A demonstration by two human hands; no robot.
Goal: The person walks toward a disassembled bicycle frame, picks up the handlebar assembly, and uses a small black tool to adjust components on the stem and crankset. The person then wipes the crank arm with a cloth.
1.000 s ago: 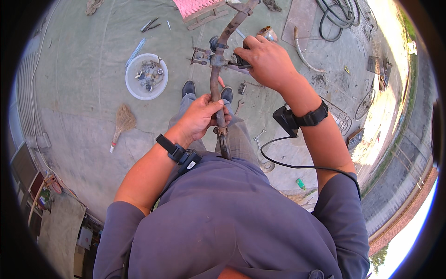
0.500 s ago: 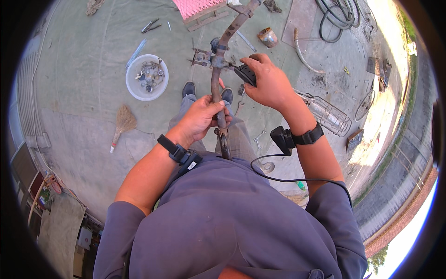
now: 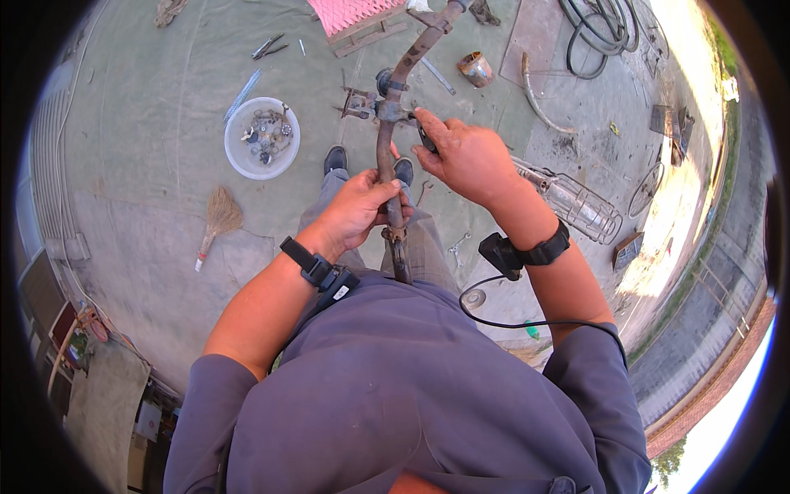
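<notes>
Left hand (image 3: 360,206): closed round rusty bent tube (image 3: 384,146); firm bracing advisable. Right hand (image 3: 471,160): pinching black tool (image 3: 426,138) beside the tube; square, steady seating advisable.

We have a rusty, curved metal tube (image 3: 409,59) running through our left hand (image 3: 362,207), one end near our body; beyond that grip a bracket (image 3: 359,104) juts left. A dark object (image 3: 426,138), mostly hidden, sits in our right hand (image 3: 469,160).
</notes>
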